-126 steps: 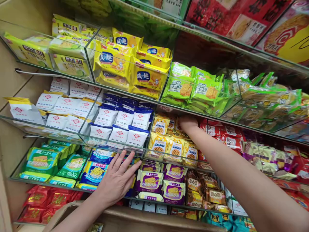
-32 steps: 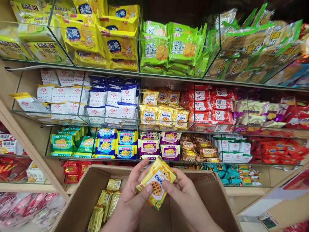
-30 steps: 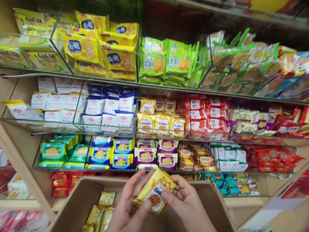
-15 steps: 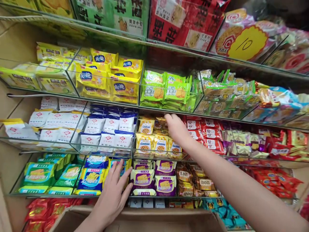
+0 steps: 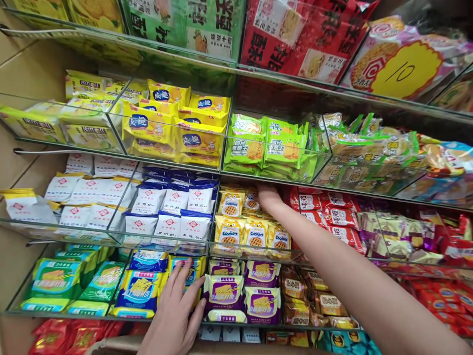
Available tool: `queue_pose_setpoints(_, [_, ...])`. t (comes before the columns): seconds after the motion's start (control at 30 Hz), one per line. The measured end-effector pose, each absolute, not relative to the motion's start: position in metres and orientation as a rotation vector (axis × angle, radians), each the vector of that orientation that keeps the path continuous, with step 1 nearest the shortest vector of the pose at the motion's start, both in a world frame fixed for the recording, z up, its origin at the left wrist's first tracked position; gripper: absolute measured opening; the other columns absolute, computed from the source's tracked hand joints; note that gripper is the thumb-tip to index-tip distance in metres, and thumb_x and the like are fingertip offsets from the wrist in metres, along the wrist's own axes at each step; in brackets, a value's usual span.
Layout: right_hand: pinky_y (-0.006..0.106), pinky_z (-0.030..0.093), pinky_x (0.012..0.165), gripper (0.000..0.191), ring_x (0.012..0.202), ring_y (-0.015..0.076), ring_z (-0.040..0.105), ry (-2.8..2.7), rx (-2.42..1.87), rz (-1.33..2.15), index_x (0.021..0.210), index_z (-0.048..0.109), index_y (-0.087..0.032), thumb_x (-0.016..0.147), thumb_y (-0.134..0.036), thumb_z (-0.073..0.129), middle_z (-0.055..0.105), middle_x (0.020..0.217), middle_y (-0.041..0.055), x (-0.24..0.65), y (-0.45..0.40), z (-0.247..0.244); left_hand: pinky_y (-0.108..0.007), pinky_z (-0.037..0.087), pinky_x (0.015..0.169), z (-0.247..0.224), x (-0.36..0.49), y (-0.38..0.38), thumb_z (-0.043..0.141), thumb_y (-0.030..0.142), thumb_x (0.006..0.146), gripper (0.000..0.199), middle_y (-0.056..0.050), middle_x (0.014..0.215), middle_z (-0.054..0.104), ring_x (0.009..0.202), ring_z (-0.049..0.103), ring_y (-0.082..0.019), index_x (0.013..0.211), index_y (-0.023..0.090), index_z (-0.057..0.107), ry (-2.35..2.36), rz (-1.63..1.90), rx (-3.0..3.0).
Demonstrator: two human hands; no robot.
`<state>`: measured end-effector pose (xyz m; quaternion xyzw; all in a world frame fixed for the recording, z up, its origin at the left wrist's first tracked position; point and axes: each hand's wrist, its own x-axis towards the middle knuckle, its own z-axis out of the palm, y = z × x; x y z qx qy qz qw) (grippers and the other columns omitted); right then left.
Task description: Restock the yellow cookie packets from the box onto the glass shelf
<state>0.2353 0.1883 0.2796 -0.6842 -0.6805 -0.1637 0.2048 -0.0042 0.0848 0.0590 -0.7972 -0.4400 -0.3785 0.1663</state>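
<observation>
My right hand (image 5: 269, 197) reaches deep into the middle-shelf compartment of yellow Cookies packets (image 5: 255, 234). It lies over the back row, next to one small Cookies packet (image 5: 252, 200). Its fingertips are hidden behind the packets, so a grip does not show. My left hand (image 5: 178, 315) lies flat with fingers spread against the glass front of the lower shelf. It covers the blue-and-yellow biscuit packets (image 5: 142, 288), just left of the purple packets (image 5: 223, 291).
Glass-fronted shelves (image 5: 74, 236) hold white-and-blue packets (image 5: 173, 217), yellow packets (image 5: 185, 135), green packets (image 5: 266, 145) and red packets (image 5: 325, 203). Large bags stand on the top shelf. A cardboard box rim (image 5: 229, 349) shows at the bottom edge.
A second ago both hands held one Cookies packet over the cardboard box. Now the right hand is far inside the Cookies compartment, the left is on the lower shelf front, and the view has tilted up.
</observation>
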Motion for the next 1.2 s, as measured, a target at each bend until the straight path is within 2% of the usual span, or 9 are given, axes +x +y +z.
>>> queue_pose_setpoints(0.1, [0.031, 0.038, 0.089, 0.041, 0.110, 0.0252, 0.048, -1.924, -1.895, -0.472, 0.119, 0.047, -0.011, 0.078, -0.017, 0.051, 0.049, 0.124, 0.0158, 0.236, 0.191, 0.276, -0.050, 0.034, 0.096, 0.060, -0.004, 0.082, 0.047, 0.024, 0.080, 0.033, -0.009, 0.143, 0.017, 0.130, 0.015, -0.032, 0.113, 0.024, 0.050, -1.244, -1.059, -2.299])
queue_pose_setpoints(0.2, [0.028, 0.041, 0.086, 0.037, 0.106, 0.0232, 0.051, -1.980, -1.872, -0.461, 0.115, 0.051, -0.014, 0.078, -0.018, 0.051, 0.054, 0.119, 0.0116, 0.238, 0.192, 0.275, -0.050, 0.033, 0.097, 0.062, -0.004, 0.080, 0.047, 0.023, 0.080, 0.031, -0.009, 0.143, 0.016, 0.130, 0.013, -0.032, 0.111, 0.024, 0.051, -1.255, -1.035, -2.324])
queue_pose_setpoints(0.37, [0.029, 0.042, 0.084, 0.034, 0.103, 0.0245, 0.053, -1.992, -1.879, -0.471, 0.109, 0.056, -0.014, 0.075, -0.018, 0.054, 0.058, 0.114, 0.0110, 0.242, 0.188, 0.280, -0.050, 0.034, 0.097, 0.065, -0.003, 0.081, 0.048, 0.022, 0.079, 0.028, -0.009, 0.140, 0.024, 0.130, 0.016, -0.031, 0.107, 0.024, 0.053, -1.268, -1.042, -2.348])
queue_pose_setpoints(0.6, [0.028, 0.039, 0.087, 0.032, 0.106, 0.0233, 0.051, -1.961, -1.867, -0.522, 0.110, 0.055, -0.012, 0.080, -0.014, 0.043, 0.057, 0.115, 0.0117, 0.244, 0.177, 0.283, -0.050, 0.035, 0.096, 0.070, -0.002, 0.080, 0.048, 0.021, 0.078, 0.026, -0.010, 0.136, 0.030, 0.129, 0.018, -0.032, 0.102, 0.023, 0.056, -1.284, -1.065, -2.343])
queue_pose_setpoints(0.77, [0.032, 0.041, 0.083, 0.035, 0.102, 0.0270, 0.053, -1.899, -1.902, -0.515, 0.112, 0.053, -0.008, 0.078, -0.015, 0.048, 0.056, 0.113, 0.0171, 0.243, 0.173, 0.277, -0.050, 0.036, 0.095, 0.068, -0.002, 0.076, 0.048, 0.021, 0.077, 0.026, -0.010, 0.137, 0.031, 0.128, 0.022, -0.032, 0.102, 0.023, 0.056, -1.282, -1.068, -2.331])
queue_pose_setpoints(0.93, [0.033, 0.043, 0.075, 0.031, 0.095, 0.0293, 0.056, -1.825, -1.929, -0.476, 0.103, 0.058, -0.003, 0.074, -0.012, 0.052, 0.059, 0.106, 0.0221, 0.239, 0.173, 0.283, -0.049, 0.034, 0.097, 0.066, -0.004, 0.075, 0.046, 0.020, 0.079, 0.026, -0.011, 0.138, 0.026, 0.129, 0.018, -0.031, 0.103, 0.022, 0.055, -1.273, -1.046, -2.353])
queue_pose_setpoints(1.07, [0.030, 0.041, 0.074, 0.021, 0.090, 0.0224, 0.057, -1.818, -1.800, -0.490, 0.095, 0.060, -0.014, 0.080, -0.019, 0.045, 0.063, 0.098, 0.0124, 0.234, 0.138, 0.283, -0.051, 0.032, 0.098, 0.067, -0.004, 0.074, 0.046, 0.017, 0.079, 0.024, -0.013, 0.137, 0.027, 0.129, 0.018, -0.031, 0.100, 0.020, 0.055, -1.247, -1.077, -2.345])
queue_pose_setpoints(1.13, [0.029, 0.041, 0.070, 0.020, 0.080, 0.0182, 0.058, -1.879, -1.616, -0.457, 0.084, 0.061, -0.019, 0.083, -0.029, 0.043, 0.065, 0.085, 0.0058, 0.226, 0.100, 0.266, -0.051, 0.032, 0.097, 0.068, -0.005, 0.074, 0.046, 0.015, 0.078, 0.024, -0.013, 0.136, 0.029, 0.128, 0.019, -0.031, 0.100, 0.019, 0.055, -1.237, -1.093, -2.348])
queue_pose_setpoints(1.2, [0.028, 0.040, 0.063, 0.027, 0.066, 0.0151, 0.055, -2.002, -1.295, -0.258, 0.072, 0.060, -0.021, 0.084, -0.036, 0.042, 0.062, 0.069, 0.0026, 0.214, 0.054, 0.232, -0.051, 0.033, 0.096, 0.071, -0.006, 0.074, 0.045, 0.014, 0.078, 0.025, -0.014, 0.135, 0.031, 0.127, 0.022, -0.031, 0.101, 0.019, 0.054, -1.209, -1.116, -2.368])
